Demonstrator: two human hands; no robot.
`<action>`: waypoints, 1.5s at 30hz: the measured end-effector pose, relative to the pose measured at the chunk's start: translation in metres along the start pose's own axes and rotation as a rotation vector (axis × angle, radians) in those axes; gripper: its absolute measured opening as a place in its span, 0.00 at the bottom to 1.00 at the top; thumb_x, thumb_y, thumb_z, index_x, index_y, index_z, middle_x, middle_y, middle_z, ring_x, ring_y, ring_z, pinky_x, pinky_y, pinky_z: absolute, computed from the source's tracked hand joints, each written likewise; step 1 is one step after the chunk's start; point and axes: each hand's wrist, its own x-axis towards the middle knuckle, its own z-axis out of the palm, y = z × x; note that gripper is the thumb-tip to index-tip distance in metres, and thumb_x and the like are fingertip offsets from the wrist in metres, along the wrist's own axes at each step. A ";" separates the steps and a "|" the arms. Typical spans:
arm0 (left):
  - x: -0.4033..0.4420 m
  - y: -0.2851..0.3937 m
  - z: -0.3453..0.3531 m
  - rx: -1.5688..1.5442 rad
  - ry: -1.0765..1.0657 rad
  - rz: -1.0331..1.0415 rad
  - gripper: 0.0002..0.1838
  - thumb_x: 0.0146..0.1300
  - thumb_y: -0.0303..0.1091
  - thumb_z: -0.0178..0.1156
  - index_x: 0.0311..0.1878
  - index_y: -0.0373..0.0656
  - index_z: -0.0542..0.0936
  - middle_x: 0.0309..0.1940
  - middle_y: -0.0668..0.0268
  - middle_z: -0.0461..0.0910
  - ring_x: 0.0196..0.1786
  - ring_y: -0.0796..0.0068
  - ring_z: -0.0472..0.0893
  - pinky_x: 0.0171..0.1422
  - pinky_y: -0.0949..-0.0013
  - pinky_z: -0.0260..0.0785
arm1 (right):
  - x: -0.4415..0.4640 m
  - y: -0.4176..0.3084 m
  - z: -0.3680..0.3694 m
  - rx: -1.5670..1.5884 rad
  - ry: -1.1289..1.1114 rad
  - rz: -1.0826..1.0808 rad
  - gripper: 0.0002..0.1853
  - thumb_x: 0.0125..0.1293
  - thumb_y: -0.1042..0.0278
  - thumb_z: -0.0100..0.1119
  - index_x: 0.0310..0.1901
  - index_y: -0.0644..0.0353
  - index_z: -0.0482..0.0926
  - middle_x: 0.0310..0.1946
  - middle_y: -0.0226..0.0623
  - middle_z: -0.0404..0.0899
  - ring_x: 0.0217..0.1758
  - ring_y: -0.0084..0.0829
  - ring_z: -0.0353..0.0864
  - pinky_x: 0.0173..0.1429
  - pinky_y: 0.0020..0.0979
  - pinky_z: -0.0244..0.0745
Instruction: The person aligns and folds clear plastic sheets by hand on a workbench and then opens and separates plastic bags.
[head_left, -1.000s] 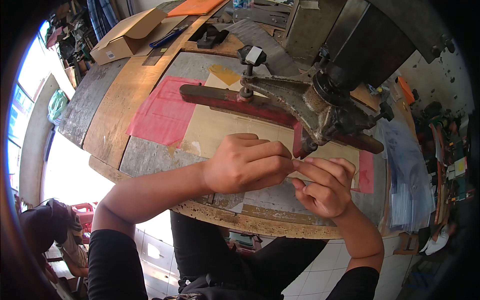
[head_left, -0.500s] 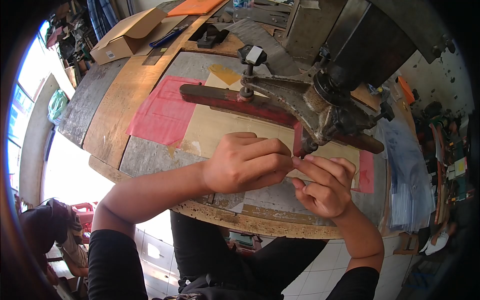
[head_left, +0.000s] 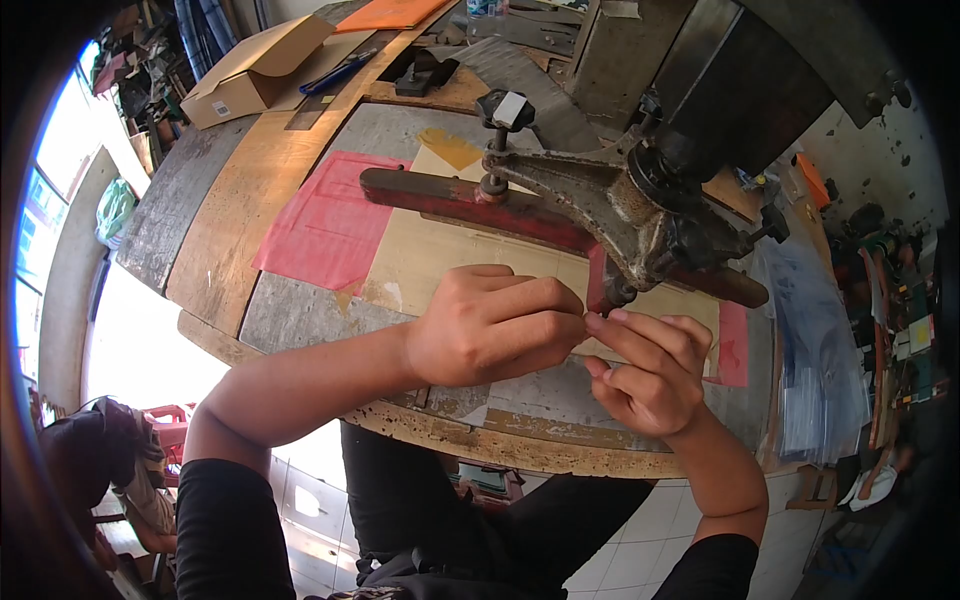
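Note:
My left hand [head_left: 498, 328] is closed, knuckles up, over the near part of the metal plate [head_left: 290, 310]. Its fingertips meet the index fingertip of my right hand [head_left: 650, 372], whose other fingers are curled. Anything pinched between them is too small or hidden to make out. Just behind the fingertips stands a red upright piece [head_left: 596, 280] on the machine's long red bar [head_left: 470, 208]. Beneath the bar lie a beige sheet [head_left: 420, 262] and a pink sheet [head_left: 325, 220].
The machine's dark metal arm [head_left: 570, 185] reaches over the table from the right. A cardboard box [head_left: 255, 75] and a blue cutter [head_left: 338, 74] lie at the back left. Clear plastic sheets [head_left: 815, 350] hang at the right edge. A worn wooden edge [head_left: 520, 448] runs along the front.

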 end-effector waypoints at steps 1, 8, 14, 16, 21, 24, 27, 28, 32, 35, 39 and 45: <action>0.001 0.000 0.000 0.001 0.002 0.002 0.20 0.48 0.24 0.79 0.45 0.45 0.83 0.38 0.67 0.85 0.26 0.75 0.83 0.26 0.72 0.72 | 0.000 0.000 0.000 0.000 0.000 0.000 0.16 0.67 0.67 0.75 0.44 0.48 0.72 0.53 0.27 0.92 0.60 0.27 0.86 0.67 0.36 0.64; 0.001 0.001 0.001 0.004 0.019 -0.014 0.20 0.48 0.24 0.79 0.45 0.44 0.83 0.38 0.67 0.85 0.27 0.75 0.83 0.27 0.71 0.73 | -0.001 0.000 0.000 -0.007 -0.003 -0.001 0.17 0.67 0.67 0.75 0.44 0.48 0.71 0.53 0.26 0.93 0.61 0.27 0.86 0.67 0.36 0.64; 0.001 0.000 -0.001 0.016 0.016 0.015 0.20 0.48 0.24 0.79 0.45 0.44 0.82 0.38 0.67 0.85 0.27 0.74 0.84 0.26 0.71 0.73 | -0.001 0.000 -0.001 -0.008 -0.012 0.003 0.17 0.66 0.67 0.76 0.44 0.48 0.71 0.53 0.27 0.92 0.61 0.26 0.86 0.67 0.36 0.64; 0.001 -0.001 0.001 0.018 0.022 0.021 0.20 0.48 0.24 0.79 0.45 0.44 0.82 0.38 0.67 0.85 0.27 0.74 0.84 0.26 0.71 0.73 | 0.000 0.000 -0.002 -0.006 -0.016 0.005 0.17 0.66 0.68 0.76 0.44 0.48 0.71 0.54 0.27 0.92 0.61 0.26 0.86 0.67 0.36 0.64; 0.001 0.000 0.000 0.026 0.023 0.024 0.20 0.49 0.25 0.79 0.44 0.45 0.81 0.38 0.66 0.85 0.27 0.74 0.84 0.26 0.72 0.73 | 0.000 0.000 -0.002 -0.004 -0.015 0.003 0.17 0.66 0.68 0.76 0.44 0.48 0.72 0.54 0.27 0.92 0.61 0.27 0.86 0.67 0.36 0.64; 0.001 0.000 -0.002 0.017 0.006 0.021 0.19 0.49 0.25 0.78 0.44 0.45 0.82 0.38 0.66 0.86 0.26 0.75 0.84 0.26 0.72 0.73 | 0.000 0.000 -0.001 -0.003 -0.015 0.002 0.17 0.65 0.68 0.76 0.44 0.48 0.72 0.54 0.27 0.92 0.61 0.26 0.86 0.67 0.36 0.64; 0.001 -0.001 -0.002 0.016 0.002 0.026 0.19 0.49 0.24 0.78 0.44 0.45 0.82 0.38 0.66 0.86 0.26 0.75 0.83 0.26 0.72 0.73 | 0.000 0.000 -0.002 -0.006 -0.013 0.000 0.17 0.65 0.68 0.76 0.44 0.48 0.72 0.54 0.27 0.92 0.61 0.27 0.86 0.67 0.36 0.64; 0.001 -0.001 -0.002 0.017 -0.002 0.030 0.19 0.49 0.25 0.78 0.44 0.45 0.82 0.38 0.66 0.86 0.26 0.75 0.83 0.26 0.72 0.73 | 0.000 0.000 -0.002 -0.006 -0.012 0.000 0.17 0.65 0.68 0.76 0.44 0.48 0.72 0.54 0.27 0.92 0.61 0.27 0.86 0.67 0.36 0.64; 0.003 0.000 -0.004 0.030 -0.009 0.043 0.19 0.49 0.25 0.78 0.44 0.44 0.82 0.38 0.67 0.86 0.27 0.75 0.83 0.26 0.72 0.73 | -0.001 0.000 -0.001 -0.004 -0.006 -0.003 0.17 0.65 0.68 0.76 0.44 0.48 0.72 0.54 0.27 0.92 0.62 0.27 0.86 0.68 0.36 0.64; 0.002 -0.001 -0.002 0.027 0.007 0.044 0.19 0.49 0.25 0.78 0.45 0.44 0.82 0.39 0.67 0.86 0.27 0.76 0.83 0.26 0.72 0.72 | -0.002 0.000 0.000 -0.002 0.001 -0.001 0.17 0.65 0.68 0.76 0.43 0.48 0.72 0.53 0.27 0.92 0.62 0.27 0.85 0.68 0.36 0.64; 0.001 -0.002 -0.001 0.025 0.015 0.048 0.20 0.49 0.25 0.79 0.46 0.44 0.83 0.39 0.68 0.86 0.26 0.77 0.82 0.26 0.72 0.71 | -0.002 0.000 0.000 0.000 0.008 -0.003 0.17 0.65 0.68 0.76 0.43 0.47 0.72 0.53 0.27 0.92 0.61 0.27 0.85 0.68 0.37 0.64; 0.001 -0.002 -0.002 0.048 0.000 0.059 0.20 0.50 0.26 0.79 0.46 0.44 0.83 0.39 0.68 0.86 0.26 0.77 0.82 0.26 0.72 0.70 | -0.002 0.000 0.000 0.005 0.003 0.001 0.17 0.65 0.68 0.76 0.43 0.47 0.73 0.53 0.26 0.92 0.61 0.27 0.86 0.67 0.36 0.65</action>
